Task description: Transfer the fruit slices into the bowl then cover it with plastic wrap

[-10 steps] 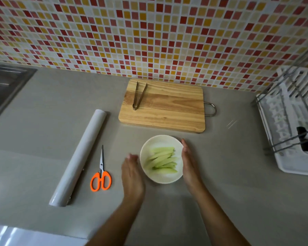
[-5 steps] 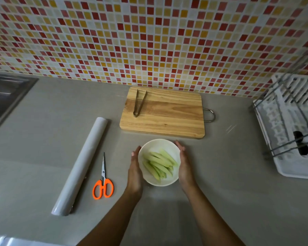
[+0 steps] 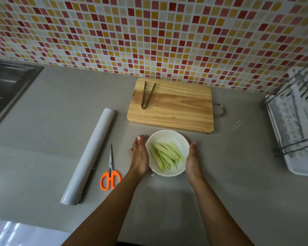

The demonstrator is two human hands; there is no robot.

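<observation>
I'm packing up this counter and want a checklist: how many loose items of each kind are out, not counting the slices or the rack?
White round bowl holding green fruit slices: 1
Wooden cutting board with a metal loop: 1
Metal tongs, lying on the board: 1
Orange-handled scissors: 1
White roll of plastic wrap: 1
Total: 5

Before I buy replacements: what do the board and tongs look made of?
Cutting board: wood, matte, with visible grain bands; its loop handle looks like metal. Tongs: likely steel, thin, dull grey sheen.
</observation>
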